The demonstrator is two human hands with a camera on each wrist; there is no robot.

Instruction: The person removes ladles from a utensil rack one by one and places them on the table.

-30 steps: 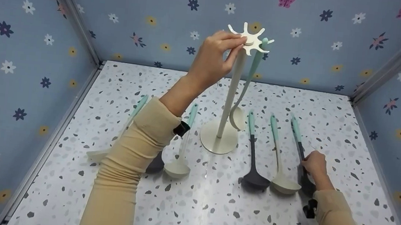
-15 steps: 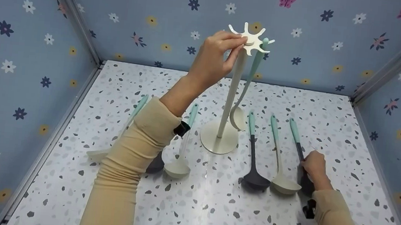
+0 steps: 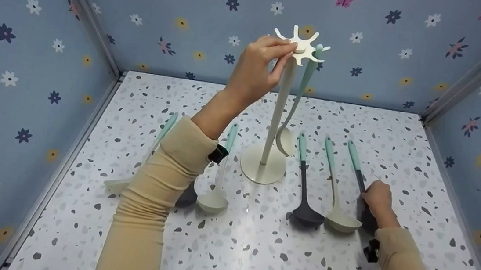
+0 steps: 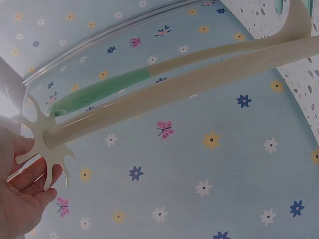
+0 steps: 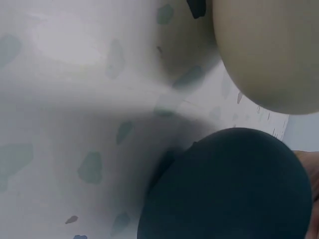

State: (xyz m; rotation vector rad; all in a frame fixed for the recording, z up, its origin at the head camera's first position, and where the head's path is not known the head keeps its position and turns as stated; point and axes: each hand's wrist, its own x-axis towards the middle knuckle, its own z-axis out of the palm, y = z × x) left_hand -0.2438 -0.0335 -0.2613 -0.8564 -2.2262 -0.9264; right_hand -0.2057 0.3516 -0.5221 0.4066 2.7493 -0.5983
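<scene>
In the head view my left hand pinches the round knob on top of the cream utensil stand, beside its star-shaped hook wheel. The left wrist view shows curled fingers close about the arms of the hook wheel. A ladle with a mint handle hangs from one hook, its cream bowl low beside the pole. At the right, my right hand grips the shaft of a dark ladle lying on the table. Its rounded head fills the lower right wrist view, and my hand partly hides it in the head view.
Left of my right hand lie a cream ladle and another dark ladle. Left of the stand's round base are a cream ladle, a dark head and a cream utensil, partly behind my left sleeve. Patterned walls enclose the table.
Over the last second the gripped dark ladle's handle end shifts slightly left, then stays put. Both hands hold nearly the same places, and the hanging ladle has not moved.
</scene>
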